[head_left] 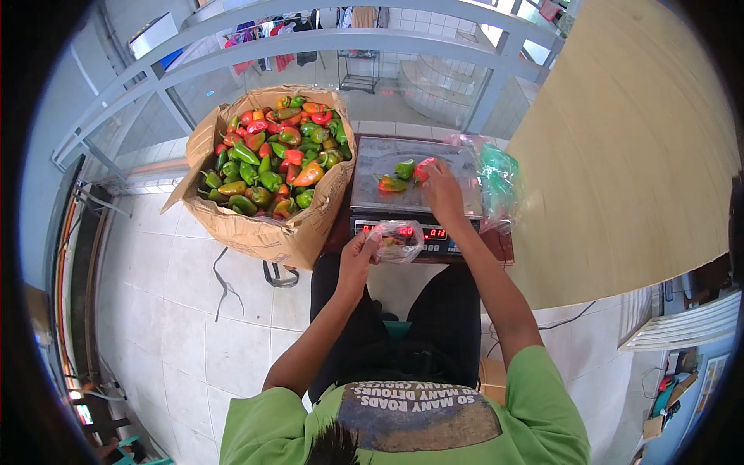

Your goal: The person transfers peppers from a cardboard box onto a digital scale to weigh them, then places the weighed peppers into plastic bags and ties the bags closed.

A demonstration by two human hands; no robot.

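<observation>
My left hand holds a small clear plastic bag with peppers inside, in front of the scale's red display. My right hand reaches onto the metal pan of the weighing scale and grips a red pepper. Two more peppers lie on the pan: a green one and a red-green one. To the left, an open cardboard box is full of red, green and orange peppers.
A bundle of clear and green plastic bags lies at the scale's right side. A large pale wooden surface fills the right. Grey metal railings run behind the box. White floor tiles lie at the left.
</observation>
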